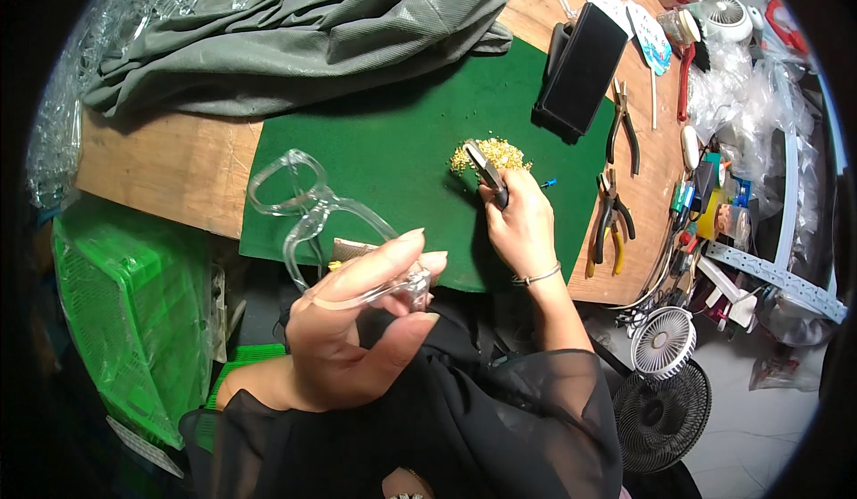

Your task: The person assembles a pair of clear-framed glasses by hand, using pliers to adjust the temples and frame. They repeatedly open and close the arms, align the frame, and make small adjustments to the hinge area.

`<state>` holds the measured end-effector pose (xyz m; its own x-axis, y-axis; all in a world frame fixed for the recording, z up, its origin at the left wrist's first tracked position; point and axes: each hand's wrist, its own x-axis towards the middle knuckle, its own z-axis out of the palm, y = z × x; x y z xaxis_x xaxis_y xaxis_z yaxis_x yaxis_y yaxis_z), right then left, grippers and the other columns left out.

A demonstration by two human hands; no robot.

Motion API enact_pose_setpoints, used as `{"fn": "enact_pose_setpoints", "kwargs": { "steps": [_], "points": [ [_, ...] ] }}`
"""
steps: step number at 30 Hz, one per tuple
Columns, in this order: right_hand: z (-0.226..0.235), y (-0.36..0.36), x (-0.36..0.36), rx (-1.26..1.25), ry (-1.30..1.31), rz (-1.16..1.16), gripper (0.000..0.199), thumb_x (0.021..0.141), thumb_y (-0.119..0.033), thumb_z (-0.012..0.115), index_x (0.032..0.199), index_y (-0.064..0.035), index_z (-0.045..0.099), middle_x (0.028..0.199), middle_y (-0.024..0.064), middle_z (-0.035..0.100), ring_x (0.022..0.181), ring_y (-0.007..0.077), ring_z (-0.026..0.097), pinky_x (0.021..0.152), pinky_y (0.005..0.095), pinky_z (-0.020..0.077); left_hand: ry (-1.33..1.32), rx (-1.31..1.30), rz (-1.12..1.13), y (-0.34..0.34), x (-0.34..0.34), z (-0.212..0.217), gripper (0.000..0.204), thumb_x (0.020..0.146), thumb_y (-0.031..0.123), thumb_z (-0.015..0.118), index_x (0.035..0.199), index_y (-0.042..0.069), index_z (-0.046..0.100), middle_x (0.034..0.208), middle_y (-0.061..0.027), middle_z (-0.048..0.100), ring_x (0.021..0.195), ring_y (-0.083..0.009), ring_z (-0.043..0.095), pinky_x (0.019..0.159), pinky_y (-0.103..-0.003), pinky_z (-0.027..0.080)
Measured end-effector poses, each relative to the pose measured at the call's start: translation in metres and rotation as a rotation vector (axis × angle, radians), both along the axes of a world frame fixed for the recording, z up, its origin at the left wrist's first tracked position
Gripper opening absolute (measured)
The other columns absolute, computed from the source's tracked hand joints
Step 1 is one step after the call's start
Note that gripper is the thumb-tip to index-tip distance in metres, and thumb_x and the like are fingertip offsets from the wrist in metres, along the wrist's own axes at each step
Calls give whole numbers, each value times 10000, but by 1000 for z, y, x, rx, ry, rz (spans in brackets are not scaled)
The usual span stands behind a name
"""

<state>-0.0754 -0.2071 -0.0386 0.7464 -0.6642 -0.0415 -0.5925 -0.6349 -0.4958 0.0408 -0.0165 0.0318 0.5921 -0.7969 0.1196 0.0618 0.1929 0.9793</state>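
Observation:
My left hand [357, 320] is closed on a clear plastic glasses frame [308, 200], pinching it near one end between thumb and fingers. The frame is tilted and raised in front of the mat's near edge, and no lenses can be made out in it. In my right hand [522, 222] is a pair of pliers [486, 173] with a metal jaw and dark handles. The jaw points at a heap of tiny gold-coloured pieces [500, 153] on the green mat [393, 142]. Whether the jaw grips a piece is too small to tell.
A grey cloth [330, 44] lies across the far left, beside piled clear frames [62, 142]. Right of the mat's heap are a black phone [585, 70], two more pliers [622, 128] and cluttered tools. A green crate [134, 311] stands low left, fans [662, 343] low right.

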Motion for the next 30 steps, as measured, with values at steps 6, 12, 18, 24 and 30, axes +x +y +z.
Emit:
{"fn": "enact_pose_setpoints", "kwargs": {
  "steps": [6,12,18,24,30],
  "points": [
    [-6,5,11,-136,16,-1,149,768,-116,648,856,-44,554,816,120,557,760,324,552,643,401,388,299,11,-122,-8,-10,0,689,781,-102,631,1384,-24,308,1277,-162,512,789,-42,556,698,-167,489],
    [39,5,1,410,-285,-106,44,821,-23,595,839,-9,558,713,60,554,591,154,533,567,275,430,537,10,-210,-9,-6,-1,726,788,-111,626,1413,50,294,1231,-132,537,783,-11,528,679,-137,445],
    [89,34,15,287,-733,438,85,777,-25,674,777,-35,590,728,49,621,628,188,585,597,284,421,765,9,-320,-11,-7,11,726,788,-126,614,1413,62,298,993,-52,566,772,-21,524,724,-159,464],
    [73,38,14,275,-886,444,104,767,-87,714,788,-54,618,722,60,644,624,181,597,614,309,439,778,21,-339,-6,-9,10,707,801,-106,612,1414,46,294,942,-35,559,833,-63,577,737,-178,484],
    [75,38,12,270,-888,462,131,750,-100,735,800,-51,624,731,53,642,630,185,601,614,316,452,810,34,-377,-6,-7,11,695,808,-92,615,1412,43,299,929,-31,564,849,-73,587,752,-186,490]
  ]
}}
